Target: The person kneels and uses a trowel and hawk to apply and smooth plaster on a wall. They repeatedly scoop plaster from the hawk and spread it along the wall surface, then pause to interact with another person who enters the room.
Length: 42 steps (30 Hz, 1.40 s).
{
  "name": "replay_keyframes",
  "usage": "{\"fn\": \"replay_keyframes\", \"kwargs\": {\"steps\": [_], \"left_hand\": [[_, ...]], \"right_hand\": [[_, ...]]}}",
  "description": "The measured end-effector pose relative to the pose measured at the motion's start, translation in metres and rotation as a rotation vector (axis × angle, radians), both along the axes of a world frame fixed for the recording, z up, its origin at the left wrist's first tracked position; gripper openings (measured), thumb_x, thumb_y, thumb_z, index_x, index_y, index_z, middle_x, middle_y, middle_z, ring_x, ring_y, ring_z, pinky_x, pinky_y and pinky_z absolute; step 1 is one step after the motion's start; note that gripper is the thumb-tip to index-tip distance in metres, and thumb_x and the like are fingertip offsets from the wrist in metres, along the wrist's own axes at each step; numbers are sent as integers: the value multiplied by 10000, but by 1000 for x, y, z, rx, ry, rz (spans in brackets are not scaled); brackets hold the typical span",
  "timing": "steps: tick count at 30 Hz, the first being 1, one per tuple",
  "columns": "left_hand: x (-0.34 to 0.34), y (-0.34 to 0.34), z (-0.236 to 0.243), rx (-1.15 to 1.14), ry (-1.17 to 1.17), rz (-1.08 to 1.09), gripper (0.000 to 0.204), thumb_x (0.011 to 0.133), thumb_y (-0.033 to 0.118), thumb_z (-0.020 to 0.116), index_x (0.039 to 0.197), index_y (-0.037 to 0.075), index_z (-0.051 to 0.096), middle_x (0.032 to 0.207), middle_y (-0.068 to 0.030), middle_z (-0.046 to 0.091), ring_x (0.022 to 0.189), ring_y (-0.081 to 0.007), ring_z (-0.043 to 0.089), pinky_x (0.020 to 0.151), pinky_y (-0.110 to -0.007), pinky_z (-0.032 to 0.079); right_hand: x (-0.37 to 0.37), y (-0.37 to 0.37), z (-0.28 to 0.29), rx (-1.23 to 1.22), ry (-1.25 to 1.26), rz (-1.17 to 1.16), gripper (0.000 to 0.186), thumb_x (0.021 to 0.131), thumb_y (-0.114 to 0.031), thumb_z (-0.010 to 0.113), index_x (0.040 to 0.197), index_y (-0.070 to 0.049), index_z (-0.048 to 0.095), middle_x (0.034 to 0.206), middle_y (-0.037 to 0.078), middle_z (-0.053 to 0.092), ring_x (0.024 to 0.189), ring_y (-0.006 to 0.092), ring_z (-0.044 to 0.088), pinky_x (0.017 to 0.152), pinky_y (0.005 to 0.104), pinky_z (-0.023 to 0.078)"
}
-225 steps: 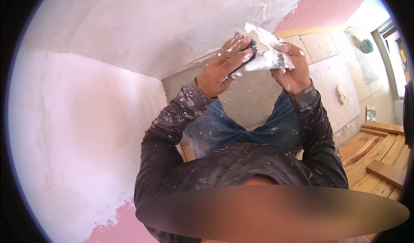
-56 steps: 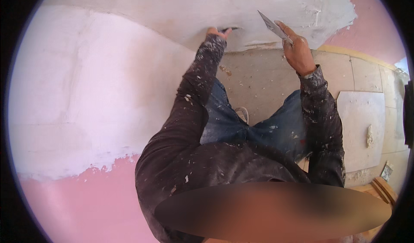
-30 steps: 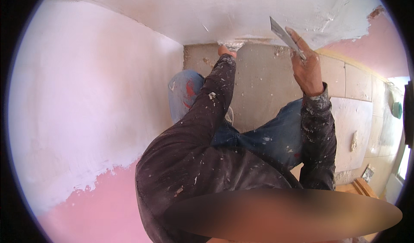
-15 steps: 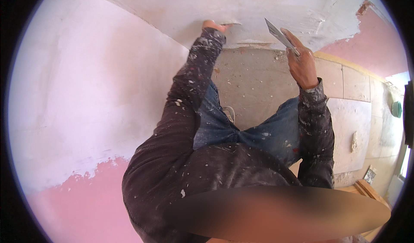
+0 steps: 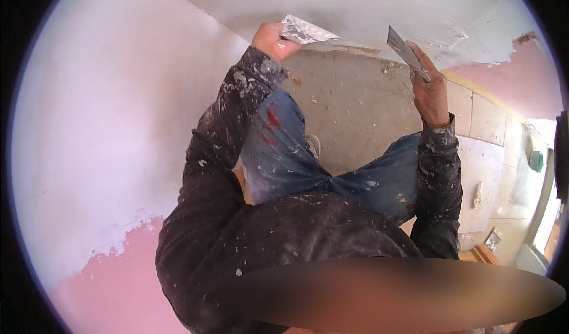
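My left hand (image 5: 274, 40) is closed on a wide putty knife (image 5: 309, 30), whose blade is smeared with white and grey plaster and points to the right. It is close to the lower part of the wall ahead (image 5: 355, 14), which has a whitish coat on it. My right hand (image 5: 431, 91) grips a second putty knife (image 5: 405, 50), its thin grey blade tilted up and to the left, apart from the first. Both handles are mostly hidden by my fingers.
The left wall (image 5: 106, 126) is whitish over pink. A concrete floor (image 5: 355, 97) with crumbs lies below. At right are a pale board (image 5: 477, 168) with a plaster lump, a green container (image 5: 536, 161), a plaster-smeared tool (image 5: 493, 238) and wooden pieces (image 5: 485, 253).
My left hand has come back from the wall, down and to the left, and its blade has turned into view. My right hand has shifted slightly right and down with its knife.
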<state>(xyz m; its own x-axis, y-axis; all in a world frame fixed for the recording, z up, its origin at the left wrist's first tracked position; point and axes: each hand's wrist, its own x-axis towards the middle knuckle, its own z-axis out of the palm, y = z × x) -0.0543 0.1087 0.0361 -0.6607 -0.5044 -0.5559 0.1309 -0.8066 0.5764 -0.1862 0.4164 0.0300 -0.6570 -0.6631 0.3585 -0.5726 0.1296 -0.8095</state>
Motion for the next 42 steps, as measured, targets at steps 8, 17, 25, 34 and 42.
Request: {"fn": "replay_keyframes", "kwargs": {"steps": [8,17,25,34,42], "left_hand": [[35,-70,-146,229,119,-18,456,960,98,270,1399,-26,259,1468,-240,266,1360,-413,247,1087,-653,220],[-11,-65,-284,241,245,175,479,942,121,284,1413,34,286,1493,-180,254,1364,-415,245,1080,-680,168],[-23,-97,-224,361,309,185,448,934,64,300,1367,-47,300,1454,-234,274,1353,-427,248,1085,-670,186],[-37,-88,-30,-29,308,14,425,930,-8,266,1329,-154,252,1400,-328,272,1316,-466,276,1091,-646,249],[-21,-54,84,-316,388,-214,420,977,107,274,1359,-67,285,1381,-260,377,1280,-410,385,1075,-587,334]], "right_hand": [[-11,11,-26,126,45,-31,413,899,-23,474,1312,-23,487,1224,192,587,1116,295,571,936,343,436],[2,29,-21,351,40,-190,419,896,-3,476,1314,-27,480,1235,215,569,1113,309,577,906,348,444],[14,36,-15,380,-44,-160,431,899,6,509,1328,-34,484,1193,199,610,1078,254,601,914,327,451],[13,34,-1,240,-61,-39,397,877,47,484,1269,-5,524,1159,214,618,1096,287,600,912,331,449],[14,44,-1,127,54,19,391,874,59,486,1260,15,526,1187,218,605,1154,298,569,957,345,429]]}}
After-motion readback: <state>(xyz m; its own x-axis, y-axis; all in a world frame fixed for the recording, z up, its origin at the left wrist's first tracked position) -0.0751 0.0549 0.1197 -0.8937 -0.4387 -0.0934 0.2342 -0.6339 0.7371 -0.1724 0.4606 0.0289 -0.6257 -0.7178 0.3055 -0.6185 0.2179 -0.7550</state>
